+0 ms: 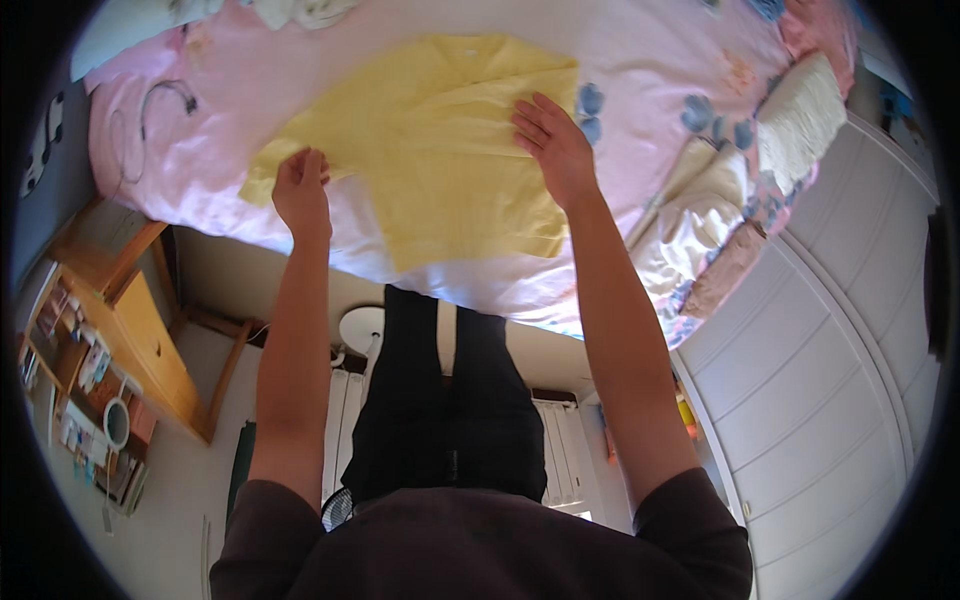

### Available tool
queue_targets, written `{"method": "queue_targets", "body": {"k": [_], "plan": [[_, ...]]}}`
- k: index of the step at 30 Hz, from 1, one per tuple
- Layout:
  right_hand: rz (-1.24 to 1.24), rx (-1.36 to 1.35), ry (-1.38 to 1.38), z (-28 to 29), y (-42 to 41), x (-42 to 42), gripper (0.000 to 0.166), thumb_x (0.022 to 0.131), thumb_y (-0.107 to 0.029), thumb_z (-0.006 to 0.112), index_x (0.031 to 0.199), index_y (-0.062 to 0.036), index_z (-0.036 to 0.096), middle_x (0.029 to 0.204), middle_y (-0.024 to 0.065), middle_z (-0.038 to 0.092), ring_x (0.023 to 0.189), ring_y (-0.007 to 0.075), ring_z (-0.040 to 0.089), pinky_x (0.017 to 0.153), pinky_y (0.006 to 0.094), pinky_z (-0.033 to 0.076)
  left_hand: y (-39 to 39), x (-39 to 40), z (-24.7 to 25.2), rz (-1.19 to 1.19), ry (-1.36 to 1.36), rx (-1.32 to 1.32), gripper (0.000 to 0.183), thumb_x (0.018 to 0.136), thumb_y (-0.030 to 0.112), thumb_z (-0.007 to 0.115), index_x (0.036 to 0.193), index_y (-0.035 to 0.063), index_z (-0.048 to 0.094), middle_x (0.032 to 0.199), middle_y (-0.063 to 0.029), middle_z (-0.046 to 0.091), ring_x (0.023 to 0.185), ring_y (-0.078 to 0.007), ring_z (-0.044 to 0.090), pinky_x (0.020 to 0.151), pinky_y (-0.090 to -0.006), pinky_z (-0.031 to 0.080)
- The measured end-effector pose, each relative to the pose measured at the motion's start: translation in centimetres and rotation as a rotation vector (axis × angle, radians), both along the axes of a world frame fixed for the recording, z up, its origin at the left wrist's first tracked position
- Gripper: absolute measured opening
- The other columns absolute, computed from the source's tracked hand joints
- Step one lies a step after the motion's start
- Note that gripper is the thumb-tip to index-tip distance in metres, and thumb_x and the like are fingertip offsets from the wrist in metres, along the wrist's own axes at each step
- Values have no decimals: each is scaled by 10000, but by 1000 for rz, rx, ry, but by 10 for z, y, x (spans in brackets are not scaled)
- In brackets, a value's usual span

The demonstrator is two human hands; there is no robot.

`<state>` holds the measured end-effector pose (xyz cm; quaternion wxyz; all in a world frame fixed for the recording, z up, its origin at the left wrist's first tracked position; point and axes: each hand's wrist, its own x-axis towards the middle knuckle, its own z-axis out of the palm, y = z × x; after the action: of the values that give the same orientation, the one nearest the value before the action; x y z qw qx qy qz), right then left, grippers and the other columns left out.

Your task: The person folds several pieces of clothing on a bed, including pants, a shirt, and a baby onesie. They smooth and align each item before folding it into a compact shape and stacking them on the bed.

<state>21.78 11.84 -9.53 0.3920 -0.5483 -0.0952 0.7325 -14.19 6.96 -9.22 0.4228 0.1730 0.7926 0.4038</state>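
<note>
A pale yellow garment with sleeves (442, 157) lies spread on the bed, its neckline at the far side. One sleeve stretches out to the left. On the right, creased cloth lies across the upper body of the garment. My left hand (304, 195) is at the lower edge of the left sleeve with its fingers curled; whether cloth is pinched between them is hidden. My right hand (556, 154) is over the right part of the garment, fingers extended and a little apart, gripping nothing.
The pink floral bedding (637, 172) covers the bed. A thin cable (142, 124) lies at left. Cream folded cloth (701, 217) and a white cushion-like item (802, 124) lie at right. A wooden desk (154, 337) stands left; white panelled doors (810, 360) stand right.
</note>
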Motion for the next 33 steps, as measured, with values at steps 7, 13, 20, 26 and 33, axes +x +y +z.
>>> {"method": "queue_targets", "body": {"k": [7, 13, 20, 26, 33], "plan": [[230, 51, 75, 19, -23, -66, 540, 996, -275, 564, 1459, -16, 460, 1396, 134, 580, 1267, 238, 556, 1049, 384, 436, -73, -87, -1, 382, 71, -215, 493, 913, 425, 751, 1140, 18, 589, 1042, -96, 650, 939, -151, 629, 821, -321, 551], [143, -4, 373, 3, -11, -132, 541, 1004, -285, 551, 1468, -25, 454, 1424, 138, 557, 1271, 240, 557, 1044, 379, 441, -36, -124, -13, 369, -441, -146, 389, 945, 298, 722, 1224, 53, 605, 1142, -53, 653, 1020, -170, 634, 942, -338, 524], [300, -23, 226, -14, 3, -159, 615, 1020, -331, 529, 1513, 2, 371, 1493, 148, 488, 1329, 268, 514, 1079, 397, 425, -12, -117, 16, 300, -369, 144, 327, 871, 30, 754, 1169, 12, 619, 1111, -80, 665, 1010, -197, 652, 898, -320, 549], [231, -76, 341, -7, -11, -134, 583, 1035, -330, 491, 1501, 4, 384, 1472, 166, 500, 1336, 295, 511, 1112, 414, 406, 9, 10, 117, -48, 202, 144, 346, 861, 4, 756, 1170, -3, 602, 1138, -97, 655, 1079, -168, 623, 947, -313, 527], [-190, -86, -33, 31, -93, -2, 423, 1013, -176, 545, 1387, 16, 502, 1283, 138, 613, 1143, 235, 613, 962, 348, 513, 23, 165, 144, -1048, -114, 312, 531, 806, 145, 811, 1288, 66, 603, 1324, -119, 618, 1225, -292, 591, 1053, -372, 465]]}}
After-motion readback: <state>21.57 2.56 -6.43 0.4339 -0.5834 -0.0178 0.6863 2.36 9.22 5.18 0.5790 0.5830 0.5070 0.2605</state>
